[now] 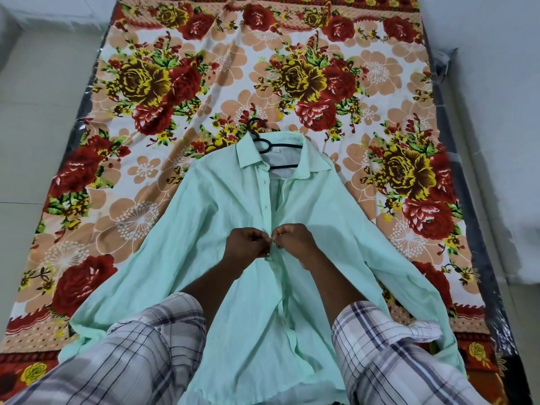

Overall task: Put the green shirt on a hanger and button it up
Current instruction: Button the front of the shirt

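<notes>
Left hand (245, 244) and right hand (293, 241) pinch the green shirt (210, 217) plackets together mid-front, evidently to fasten a button, black hanger (264, 141) already inside.

No text, brand or number can be read. A small white neck label (276, 149) sits inside the collar at the 12 o'clock end of the green shirt (222, 206), just beside the black hanger (289, 147). Any print on it is too small to make out.
</notes>
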